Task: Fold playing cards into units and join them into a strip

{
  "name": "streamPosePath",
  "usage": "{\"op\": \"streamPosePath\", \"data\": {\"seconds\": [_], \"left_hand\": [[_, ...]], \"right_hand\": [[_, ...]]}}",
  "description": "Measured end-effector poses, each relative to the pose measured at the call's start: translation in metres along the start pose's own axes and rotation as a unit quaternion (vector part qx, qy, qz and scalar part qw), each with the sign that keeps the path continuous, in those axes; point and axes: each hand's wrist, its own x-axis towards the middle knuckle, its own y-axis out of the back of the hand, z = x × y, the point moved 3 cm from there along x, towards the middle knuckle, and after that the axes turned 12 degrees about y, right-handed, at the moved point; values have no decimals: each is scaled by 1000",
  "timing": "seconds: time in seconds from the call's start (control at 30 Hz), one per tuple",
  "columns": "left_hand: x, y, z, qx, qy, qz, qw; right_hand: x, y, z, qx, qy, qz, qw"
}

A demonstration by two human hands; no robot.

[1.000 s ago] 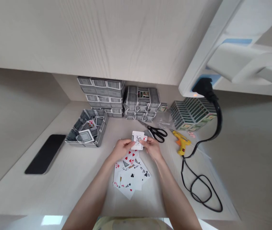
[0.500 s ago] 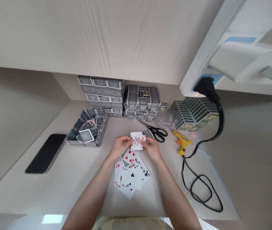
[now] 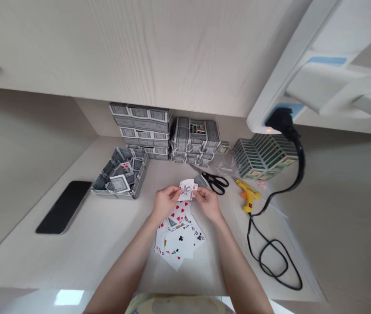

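A joker playing card (image 3: pixel 186 190) is pinched at its left side by my left hand (image 3: pixel 166 201). My right hand (image 3: pixel 209 203) grips a red seven card (image 3: pixel 195 187), which shows partly behind the joker's right edge. Both cards are held just above a loose heap of face-up playing cards (image 3: pixel 179 242) with hearts, clubs and diamonds. The six of hearts (image 3: pixel 180 210) lies at the heap's top, below my fingers. Beyond my right fingers, a grey-backed card (image 3: pixel 200 180) lies by the black-handled scissors (image 3: pixel 216 181).
Left are a box made of cards (image 3: pixel 133 192) holding loose cards, and a black phone (image 3: pixel 63 207). Behind stand stacked card boxes (image 3: pixel 146 126), (image 3: pixel 195 139). At right lie a yellow glue gun (image 3: pixel 248 194) and its black cable (image 3: pixel 263 261); green-striped card stacks (image 3: pixel 257 157) stand behind.
The joker has tilted and shifted left against the seven, so the two cards now spread apart a little. The camera view has shifted slightly.
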Motion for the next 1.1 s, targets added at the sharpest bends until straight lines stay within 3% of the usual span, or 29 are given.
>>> {"op": "streamPosePath", "data": {"seconds": [0.37, 0.57, 0.73, 0.93, 1.0, 1.1], "left_hand": [[-3, -4, -3, -1, -9, -2, 1000], [-3, -11, -3, -71, 6, -48, 996], [-11, -17, 2, -6, -26, -16, 1000], [-26, -29, 6, 125, -115, 4, 985], [-27, -29, 7, 136, -122, 17, 983], [-24, -25, 9, 128, -119, 47, 984]], "right_hand": [[-1, 5, 6, -34, 17, -15, 999], [-2, 8, 13, -113, 52, 0, 992], [-6, 3, 3, -266, 114, 37, 957], [-16, -10, -6, -484, 97, 97, 864], [-16, -11, -7, -488, 96, 85, 863], [-14, -8, -9, -437, 116, 61, 890]]}}
